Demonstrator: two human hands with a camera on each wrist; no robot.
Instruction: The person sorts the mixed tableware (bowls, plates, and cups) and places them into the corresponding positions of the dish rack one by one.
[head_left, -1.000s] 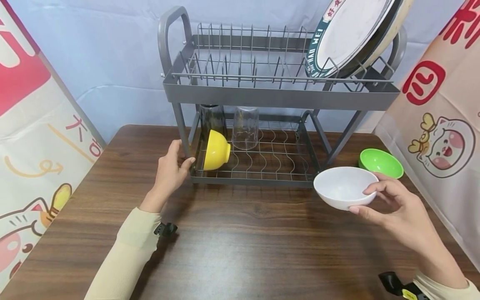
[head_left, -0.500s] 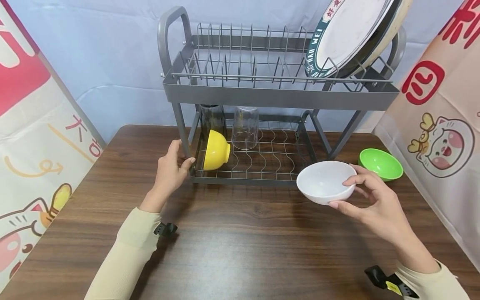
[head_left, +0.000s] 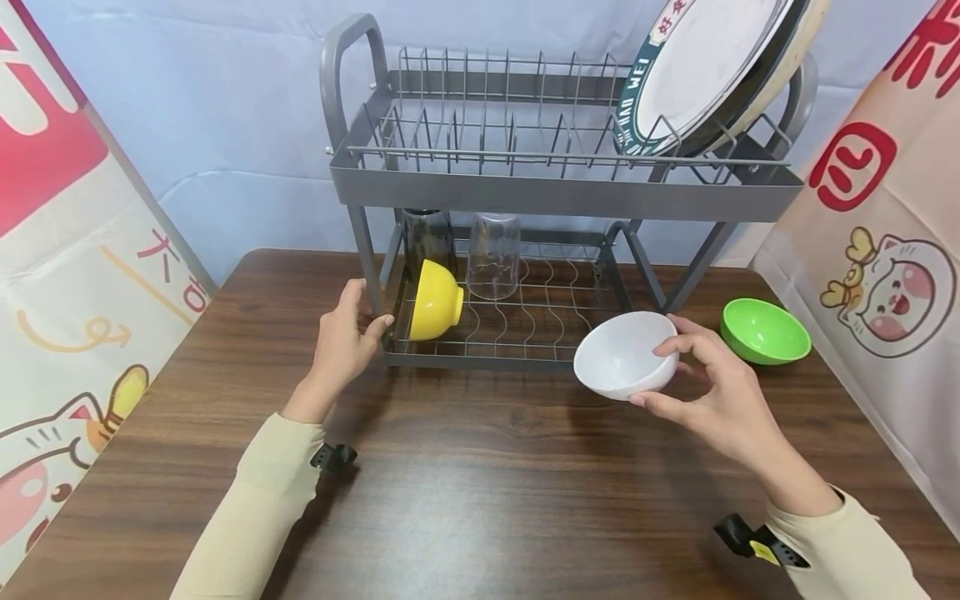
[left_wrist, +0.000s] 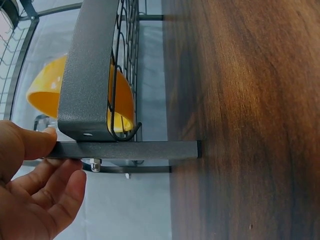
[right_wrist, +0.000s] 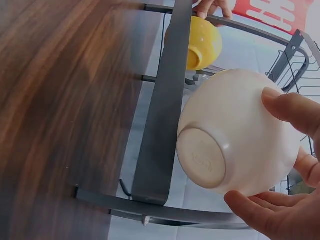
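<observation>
My right hand (head_left: 712,387) holds a white bowl (head_left: 622,354) by its right side, thumb below and fingers at the rim. The bowl is tilted, mouth up and to the left, in front of the lower tier of the grey dish rack (head_left: 562,196). In the right wrist view the bowl's round foot (right_wrist: 202,157) faces the camera. My left hand (head_left: 345,342) pinches the rack's left front leg (left_wrist: 125,149) between thumb and fingers. Just right of it, a yellow bowl (head_left: 435,302) stands on its side in the lower tier.
Two glasses, one dark (head_left: 429,242) and one clear (head_left: 493,257), stand upside down behind the yellow bowl. Plates (head_left: 705,75) lean at the right of the upper tier. A green bowl (head_left: 765,332) sits on the wooden table (head_left: 480,500) right of the rack.
My right hand has carried the white bowl leftward and slightly up, away from the green bowl, tilting it more. The left hand keeps its place on the rack leg.
</observation>
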